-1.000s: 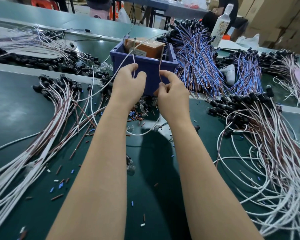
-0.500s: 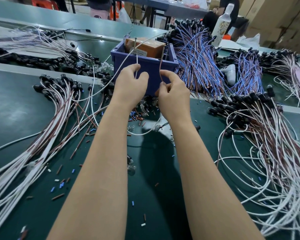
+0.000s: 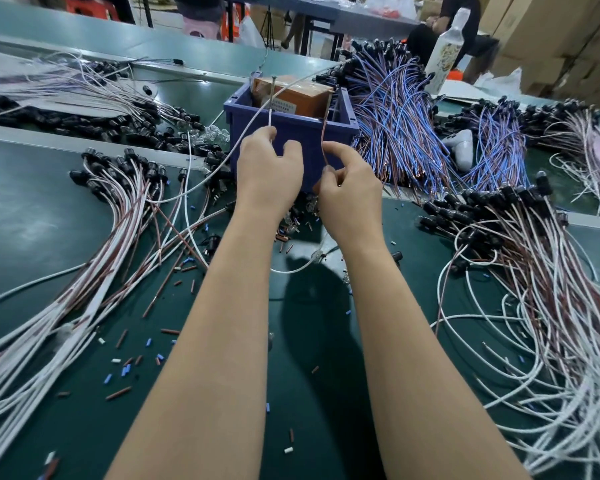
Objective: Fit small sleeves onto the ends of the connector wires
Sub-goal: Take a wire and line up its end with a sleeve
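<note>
Your left fingers (image 3: 266, 134) curl round a white wire (image 3: 270, 109) that stands upright out of your left hand (image 3: 271, 174); your right fingers (image 3: 337, 152) pinch a brown wire (image 3: 324, 133) low down, your right hand (image 3: 350, 199) just beside the left; whether either pinch hides a sleeve I cannot tell; you seem to be at the threading step, so next steady a tip and slide on one of the loose sleeves (image 3: 125, 370) from the mat; behind, the blue bin (image 3: 291, 129) holds an orange box (image 3: 302, 95); its label is too small to read.

Upright white wire (image 3: 270, 112), upright brown wire (image 3: 323, 133)
</note>
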`<state>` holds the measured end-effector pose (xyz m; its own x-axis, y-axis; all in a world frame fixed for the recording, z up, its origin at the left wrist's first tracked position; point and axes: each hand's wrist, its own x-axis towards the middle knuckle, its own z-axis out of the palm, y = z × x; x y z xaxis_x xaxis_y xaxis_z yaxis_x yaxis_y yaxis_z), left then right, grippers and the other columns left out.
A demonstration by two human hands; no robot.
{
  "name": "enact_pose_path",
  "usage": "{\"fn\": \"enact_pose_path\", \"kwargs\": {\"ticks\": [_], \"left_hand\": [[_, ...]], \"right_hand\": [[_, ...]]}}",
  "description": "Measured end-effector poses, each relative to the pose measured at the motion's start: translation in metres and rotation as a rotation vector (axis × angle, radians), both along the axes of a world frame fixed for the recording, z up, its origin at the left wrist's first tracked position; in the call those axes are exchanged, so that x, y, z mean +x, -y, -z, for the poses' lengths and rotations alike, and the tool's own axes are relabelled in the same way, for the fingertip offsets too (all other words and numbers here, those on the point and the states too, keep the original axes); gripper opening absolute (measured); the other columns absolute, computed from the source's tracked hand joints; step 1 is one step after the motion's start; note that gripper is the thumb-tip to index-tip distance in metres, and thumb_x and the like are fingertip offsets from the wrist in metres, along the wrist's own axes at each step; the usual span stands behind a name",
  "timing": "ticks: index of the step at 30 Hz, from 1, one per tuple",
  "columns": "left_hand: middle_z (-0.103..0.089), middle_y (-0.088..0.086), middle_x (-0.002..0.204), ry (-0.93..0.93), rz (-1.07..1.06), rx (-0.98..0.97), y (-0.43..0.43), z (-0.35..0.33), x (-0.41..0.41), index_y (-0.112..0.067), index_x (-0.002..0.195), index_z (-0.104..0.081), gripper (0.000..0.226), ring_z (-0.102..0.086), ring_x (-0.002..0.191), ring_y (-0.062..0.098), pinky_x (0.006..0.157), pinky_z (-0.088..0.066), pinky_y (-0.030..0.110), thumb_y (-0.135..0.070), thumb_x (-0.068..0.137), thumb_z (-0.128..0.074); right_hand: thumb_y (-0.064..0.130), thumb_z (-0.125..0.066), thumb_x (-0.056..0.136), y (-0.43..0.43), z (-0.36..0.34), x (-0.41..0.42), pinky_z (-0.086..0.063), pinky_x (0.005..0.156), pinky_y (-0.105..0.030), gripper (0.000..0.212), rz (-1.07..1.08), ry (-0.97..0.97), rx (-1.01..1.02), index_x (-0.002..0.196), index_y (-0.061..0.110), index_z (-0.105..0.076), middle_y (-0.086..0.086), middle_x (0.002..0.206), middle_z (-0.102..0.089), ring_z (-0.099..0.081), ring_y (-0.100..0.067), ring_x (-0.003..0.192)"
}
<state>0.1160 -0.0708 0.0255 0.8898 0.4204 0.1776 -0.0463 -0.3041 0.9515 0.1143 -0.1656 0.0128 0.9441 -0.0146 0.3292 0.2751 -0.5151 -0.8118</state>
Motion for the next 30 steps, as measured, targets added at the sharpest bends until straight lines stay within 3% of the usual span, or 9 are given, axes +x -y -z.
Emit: {"fn": "enact_pose_path", "kwargs": {"ticks": [6, 17, 25, 28, 30], "left_hand": [[-0.055, 0.018, 0.129, 0.011, -0.072, -0.019, 0.0024, -0.0005, -0.0005, -0.002, 0.136, -0.045, 0.045, -0.054, 0.118, 0.029, 0.103, -0.042, 0.04, -0.019, 0.095, -0.045], [-0.052, 0.01, 0.136, 0.022, 0.004, 0.031, -0.001, -0.0007, -0.003, -0.005, 0.138, -0.045, 0.046, -0.052, 0.123, 0.023, 0.106, -0.04, 0.039, -0.021, 0.095, -0.047], [-0.051, 0.009, 0.138, 0.017, 0.021, 0.055, -0.0009, -0.0007, -0.0035, -0.005, 0.138, -0.045, 0.045, -0.052, 0.124, 0.023, 0.106, -0.04, 0.04, -0.021, 0.096, -0.046], [-0.052, 0.009, 0.136, 0.01, 0.021, 0.055, -0.001, -0.0008, -0.0048, -0.005, 0.137, -0.045, 0.044, -0.052, 0.123, 0.022, 0.106, -0.04, 0.04, -0.021, 0.096, -0.046], [-0.06, 0.009, 0.123, -0.024, 0.021, 0.077, -0.0033, -0.0024, -0.0072, -0.005, 0.129, -0.054, 0.038, -0.057, 0.114, 0.021, 0.102, -0.043, 0.038, -0.021, 0.095, -0.047]], "right_hand": [[0.007, -0.044, 0.094, 0.0007, -0.0001, -0.0002, -0.043, 0.085, -0.025, 0.037, -0.005, -0.003, -0.007, 0.128, 0.016, -0.055, -0.011, 0.106, -0.069, -0.063, -0.02, 0.093], [0.009, -0.044, 0.095, 0.0023, 0.0008, 0.003, -0.042, 0.081, -0.022, 0.037, -0.015, 0.023, -0.009, 0.129, 0.017, -0.055, -0.01, 0.108, -0.069, -0.062, -0.019, 0.095], [0.008, -0.044, 0.095, 0.0042, 0.002, 0.0057, -0.039, 0.077, -0.016, 0.036, -0.018, 0.037, -0.002, 0.129, 0.016, -0.056, -0.01, 0.109, -0.068, -0.058, -0.012, 0.088], [0.008, -0.044, 0.095, 0.0044, 0.002, 0.0043, -0.044, 0.084, -0.022, 0.036, -0.02, 0.034, 0.014, 0.128, 0.017, -0.056, -0.01, 0.109, -0.069, -0.06, -0.014, 0.09], [0.008, -0.044, 0.094, 0.0054, 0.0013, 0.0045, -0.048, 0.082, -0.026, 0.033, -0.028, 0.023, 0.014, 0.123, 0.017, -0.059, -0.009, 0.102, -0.071, -0.063, -0.015, 0.085]]}}
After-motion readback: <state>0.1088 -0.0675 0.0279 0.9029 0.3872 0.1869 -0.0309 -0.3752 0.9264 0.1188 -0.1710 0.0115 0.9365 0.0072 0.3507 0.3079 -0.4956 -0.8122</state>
